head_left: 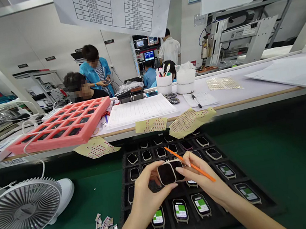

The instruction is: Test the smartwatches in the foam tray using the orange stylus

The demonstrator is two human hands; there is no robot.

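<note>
My left hand grips a smartwatch case with a dark screen and no strap, fingers at its top and thumb below. Close against it is a second dark-screened smartwatch case, pinched by my right hand. A thin orange stick also rests in my right hand, slanting up to the left; its exact kind is unclear. Both hands are above a black compartment tray holding several watch cases. Some in the near rows, such as one lit watch, show green and white screens; those farther back are dark.
A white fan stands left on the green mat, near a pile of small stickers. On the shelf are a pink foam tray, paper sheets and a pen cup. Yellow dotted sheets hang from its edge. People work beyond.
</note>
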